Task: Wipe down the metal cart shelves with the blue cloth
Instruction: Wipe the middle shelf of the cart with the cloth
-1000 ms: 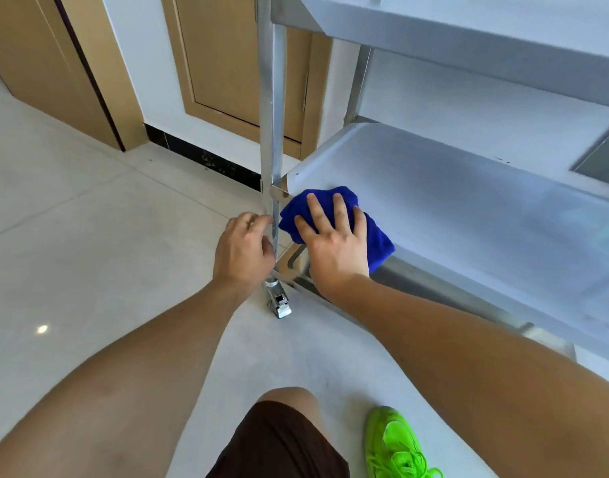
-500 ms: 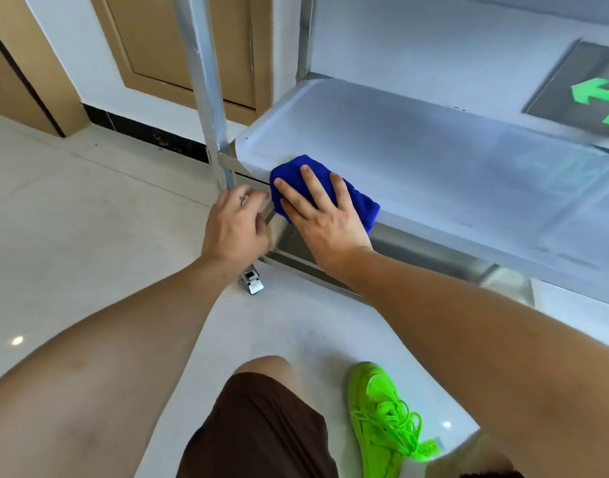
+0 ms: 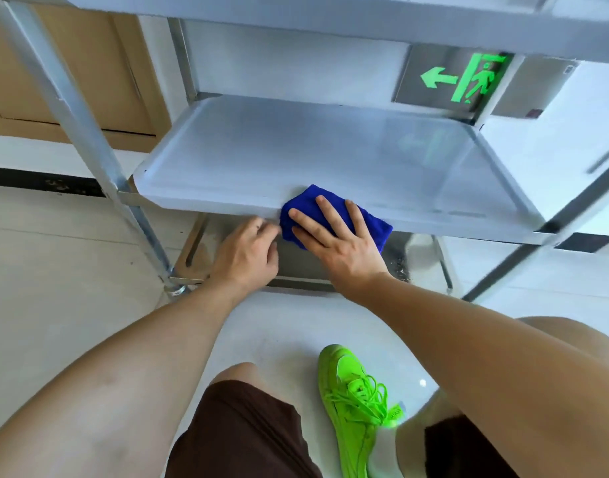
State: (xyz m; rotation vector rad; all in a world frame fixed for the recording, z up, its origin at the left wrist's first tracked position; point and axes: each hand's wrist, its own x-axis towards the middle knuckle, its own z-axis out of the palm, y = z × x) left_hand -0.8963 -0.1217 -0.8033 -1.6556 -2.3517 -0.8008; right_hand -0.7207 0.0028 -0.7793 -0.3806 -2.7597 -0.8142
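Green shoe [image 3: 356,405] on the floor at 6 o'clock. Left hand [image 3: 246,255], fingers curled, grips the shelf [image 3: 296,150] front lip at 9 o'clock of the cloth [image 3: 306,205]. Right hand [image 3: 341,243], fingers spread flat, presses the cloth, which drapes over that lip beneath its fingers.

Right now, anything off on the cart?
Only dark specks of debris on the bottom shelf, right of the blue cloth. Middle shelf looks level and undamaged.
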